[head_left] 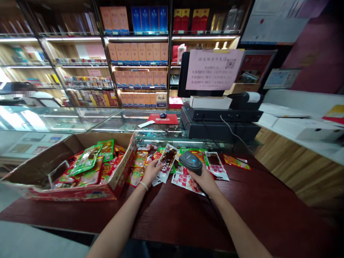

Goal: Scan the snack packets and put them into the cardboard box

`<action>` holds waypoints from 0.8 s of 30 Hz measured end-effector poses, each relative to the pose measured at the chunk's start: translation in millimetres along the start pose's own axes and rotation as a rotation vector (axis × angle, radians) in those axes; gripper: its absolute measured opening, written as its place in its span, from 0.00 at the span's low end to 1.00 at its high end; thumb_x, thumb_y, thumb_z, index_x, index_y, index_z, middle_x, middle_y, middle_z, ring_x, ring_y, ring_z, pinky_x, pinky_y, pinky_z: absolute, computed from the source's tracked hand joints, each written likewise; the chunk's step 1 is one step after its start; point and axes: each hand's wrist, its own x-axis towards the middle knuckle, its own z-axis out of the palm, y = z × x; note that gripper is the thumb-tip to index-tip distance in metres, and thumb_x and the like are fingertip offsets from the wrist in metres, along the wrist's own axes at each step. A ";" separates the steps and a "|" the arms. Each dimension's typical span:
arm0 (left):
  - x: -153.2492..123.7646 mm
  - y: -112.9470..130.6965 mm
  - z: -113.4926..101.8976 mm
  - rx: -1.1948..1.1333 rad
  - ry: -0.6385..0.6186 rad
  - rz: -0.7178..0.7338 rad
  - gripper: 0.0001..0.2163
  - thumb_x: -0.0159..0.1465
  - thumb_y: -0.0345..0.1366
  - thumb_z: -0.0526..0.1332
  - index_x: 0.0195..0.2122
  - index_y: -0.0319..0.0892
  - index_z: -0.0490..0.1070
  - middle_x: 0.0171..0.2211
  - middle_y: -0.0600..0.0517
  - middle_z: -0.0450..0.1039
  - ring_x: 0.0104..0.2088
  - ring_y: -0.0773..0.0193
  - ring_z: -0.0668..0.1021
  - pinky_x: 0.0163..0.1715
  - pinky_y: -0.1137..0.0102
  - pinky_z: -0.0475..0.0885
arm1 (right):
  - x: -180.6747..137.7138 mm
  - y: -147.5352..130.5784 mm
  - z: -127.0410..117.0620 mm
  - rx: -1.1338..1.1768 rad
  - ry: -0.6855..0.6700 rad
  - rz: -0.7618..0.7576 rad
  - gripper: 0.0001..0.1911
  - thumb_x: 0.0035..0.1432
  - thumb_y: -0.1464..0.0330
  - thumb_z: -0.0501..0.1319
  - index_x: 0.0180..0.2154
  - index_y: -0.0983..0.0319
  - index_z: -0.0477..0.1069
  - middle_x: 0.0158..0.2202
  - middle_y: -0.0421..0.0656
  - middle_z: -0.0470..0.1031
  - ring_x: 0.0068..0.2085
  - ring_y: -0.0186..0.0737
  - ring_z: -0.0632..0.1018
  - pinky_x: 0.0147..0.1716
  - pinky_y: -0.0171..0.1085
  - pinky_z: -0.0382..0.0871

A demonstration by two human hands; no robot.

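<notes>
My left hand [152, 174] is closed on the lower left edge of a white snack packet [168, 157] with a clear window showing dark brown food. In my right hand [205, 181] is a dark grey barcode scanner [190, 161] with a small blue light, its head pointing left toward that packet. Beneath the scanner lies a white packet with red lettering [184, 182]. Another dark-windowed packet [215, 165] rests to the right. Green and orange packets [139, 159] lie around both hands on the dark red counter [166, 218].
An open cardboard box [126, 165] full of snack packets stands at left. Behind are a glass display case [107, 120], a red mat [172, 118] with a mouse [163, 115], and a monitor [183, 77] bearing a pink sign. A person [34, 95] is at far left.
</notes>
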 end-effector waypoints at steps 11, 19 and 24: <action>-36.3 127.3 -73.2 0.573 0.315 0.238 0.18 0.66 0.39 0.57 0.56 0.47 0.72 0.50 0.50 0.78 0.48 0.56 0.78 0.51 0.66 0.70 | -9.1 -30.1 -3.2 0.048 0.011 -0.062 0.24 0.49 0.49 0.69 0.21 0.60 0.66 0.15 0.39 0.69 0.14 0.35 0.71 0.14 0.35 0.65; -72.2 107.5 -226.6 0.869 0.704 -0.008 0.24 0.66 0.43 0.56 0.63 0.43 0.64 0.52 0.43 0.76 0.52 0.48 0.78 0.51 0.61 0.70 | -25.1 -45.7 16.4 0.003 0.007 -0.065 0.24 0.47 0.47 0.69 0.22 0.60 0.66 0.14 0.39 0.68 0.14 0.36 0.70 0.14 0.35 0.65; -88.6 85.0 -256.8 0.894 0.662 -0.138 0.24 0.66 0.41 0.55 0.62 0.37 0.65 0.54 0.39 0.75 0.54 0.49 0.77 0.54 0.61 0.69 | -31.8 -52.9 28.1 -0.010 0.003 -0.124 0.24 0.49 0.47 0.68 0.23 0.60 0.67 0.15 0.39 0.69 0.15 0.35 0.70 0.16 0.35 0.66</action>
